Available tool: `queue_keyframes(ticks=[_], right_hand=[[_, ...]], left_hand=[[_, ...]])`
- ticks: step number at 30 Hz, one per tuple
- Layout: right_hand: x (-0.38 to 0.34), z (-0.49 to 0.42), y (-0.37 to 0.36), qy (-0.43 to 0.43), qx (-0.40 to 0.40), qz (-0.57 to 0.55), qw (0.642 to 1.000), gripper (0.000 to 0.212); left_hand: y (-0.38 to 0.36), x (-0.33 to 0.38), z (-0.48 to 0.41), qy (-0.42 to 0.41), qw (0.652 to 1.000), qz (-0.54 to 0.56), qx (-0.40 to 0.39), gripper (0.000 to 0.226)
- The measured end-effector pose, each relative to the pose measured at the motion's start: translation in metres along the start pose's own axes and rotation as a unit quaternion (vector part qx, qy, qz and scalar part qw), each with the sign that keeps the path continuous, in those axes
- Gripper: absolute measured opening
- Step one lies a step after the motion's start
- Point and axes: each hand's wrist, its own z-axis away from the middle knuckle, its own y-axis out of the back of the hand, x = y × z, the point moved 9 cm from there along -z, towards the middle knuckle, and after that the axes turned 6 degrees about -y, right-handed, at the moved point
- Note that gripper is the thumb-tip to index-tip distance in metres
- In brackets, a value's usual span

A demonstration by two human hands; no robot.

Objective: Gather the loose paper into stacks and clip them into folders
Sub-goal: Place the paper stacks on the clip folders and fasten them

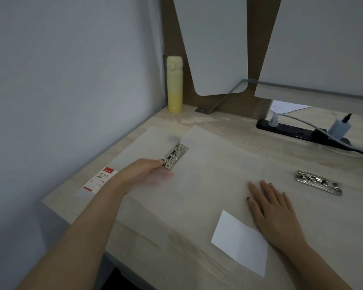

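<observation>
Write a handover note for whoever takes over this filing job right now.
Left hand pinches the near end of the left clip; fingers blurred.
Right hand lies flat on the open folder.
Right clip untouched.
One white sheet lies loose beside the right hand.
Done: nothing visibly clipped.
Left: stack the paper, clip it in.

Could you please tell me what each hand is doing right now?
Left hand: thumb on left metal clip; grip blurred, cannot tell.
Right hand: open, flat on folder.
</observation>
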Motion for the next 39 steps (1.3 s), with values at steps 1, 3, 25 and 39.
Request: queue_keyframes(ticks=[1,3,25,39], right_hand=[[0.0,0.0,-0.001,0.001,-0.002,0.002,1.0,0.084],[0.0,0.0,-0.001,0.0,-0.004,0.003,1.0,0.085],[-0.002,0.0,0.0,0.006,-0.002,0.004,1.0,0.085],[0.044,-0.019,0.033,-0.055,0.056,-0.121,0.99,0.053]], left_hand=[[0.0,-0.003,-0.001,0.006,1.0,-0.001,-0.001,0.034],[0.001,-0.007,-0.003,0.011,1.0,0.001,0.001,0.033],[-0.029,0.053,-0.056,-0.103,0.968,-0.202,0.107,0.024],[-0.192,0.092,-0.024,-0.342,0.824,-0.45,0.044,0.051]])
